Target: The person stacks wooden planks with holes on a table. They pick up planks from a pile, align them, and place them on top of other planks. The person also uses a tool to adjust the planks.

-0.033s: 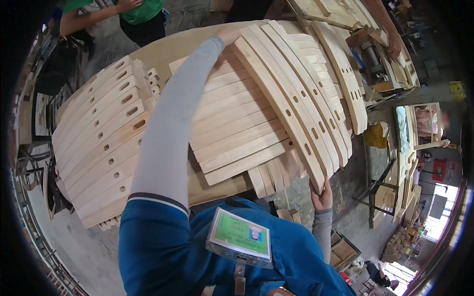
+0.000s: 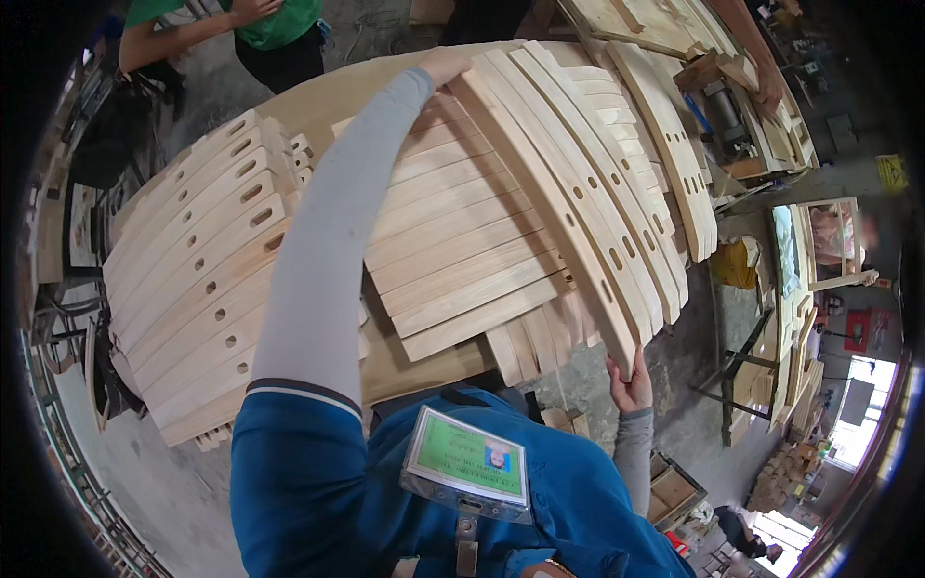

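A long, slightly curved wooden slat (image 2: 542, 189) with slots cut in it spans between my hands. My left hand (image 2: 445, 65) closes on its far end, arm stretched over the table. Below its near end, my right hand (image 2: 631, 387) grips it with the thumb and fingers. Right beside it lie similar slotted slats (image 2: 617, 231). Under and left of the slat, plain pale boards (image 2: 462, 231) lie side by side. A large row of slotted, curved pieces (image 2: 193, 260) is stacked farther left, partly behind my left arm.
A brown table covering (image 2: 385, 77) shows around the stacks. Across the table stands a person in green (image 2: 275, 24). Another person's hand (image 2: 768, 89) rests near a wooden bench at the far right. A yellow bag (image 2: 735, 263) and a dark metal stand (image 2: 737, 376) are on the right.
The slat in my hands has shifted slightly left and tilted, showing more of its side edge and leaving a wider gap from the slat beside it. Both hands keep their hold.
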The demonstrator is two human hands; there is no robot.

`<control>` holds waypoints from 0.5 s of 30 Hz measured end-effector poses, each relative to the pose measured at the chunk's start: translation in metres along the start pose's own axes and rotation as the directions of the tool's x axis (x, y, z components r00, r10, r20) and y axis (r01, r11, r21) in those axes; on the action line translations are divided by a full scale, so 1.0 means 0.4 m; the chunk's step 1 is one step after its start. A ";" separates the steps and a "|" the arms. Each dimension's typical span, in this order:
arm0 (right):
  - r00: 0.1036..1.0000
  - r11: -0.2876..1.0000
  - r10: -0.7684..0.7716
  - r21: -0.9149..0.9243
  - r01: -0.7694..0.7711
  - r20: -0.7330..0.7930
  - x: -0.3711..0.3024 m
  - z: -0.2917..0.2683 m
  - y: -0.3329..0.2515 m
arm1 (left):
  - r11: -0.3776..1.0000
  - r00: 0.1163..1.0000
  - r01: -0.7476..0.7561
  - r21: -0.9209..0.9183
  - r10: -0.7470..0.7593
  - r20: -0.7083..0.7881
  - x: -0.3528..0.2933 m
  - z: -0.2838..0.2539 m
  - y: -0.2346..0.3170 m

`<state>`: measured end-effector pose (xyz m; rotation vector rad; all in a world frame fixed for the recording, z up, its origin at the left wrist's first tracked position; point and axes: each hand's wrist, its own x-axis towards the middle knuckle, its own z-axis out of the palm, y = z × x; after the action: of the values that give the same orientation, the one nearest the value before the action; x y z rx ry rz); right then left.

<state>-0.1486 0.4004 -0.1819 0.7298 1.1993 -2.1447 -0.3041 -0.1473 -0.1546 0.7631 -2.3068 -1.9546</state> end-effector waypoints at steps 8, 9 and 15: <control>0.931 0.937 0.349 -0.029 -0.348 0.108 0.027 -0.069 -0.082 | 1.000 0.942 -0.001 0.026 -0.008 0.336 -0.198 -0.097 0.204; 0.960 0.962 0.268 -0.069 -0.263 0.077 0.030 -0.069 -0.071 | 0.999 0.924 0.006 0.033 -0.018 0.382 -0.225 -0.105 0.217; 0.978 0.928 -0.201 -0.330 0.175 -0.047 -0.020 -0.097 0.003 | 0.936 0.785 -0.233 -0.265 0.342 0.517 -0.357 -0.105 0.283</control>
<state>-0.1354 0.4355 -0.1944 0.5779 1.6758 -2.0072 -0.2041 -0.1214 0.0012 -0.2197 -2.2511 -2.4191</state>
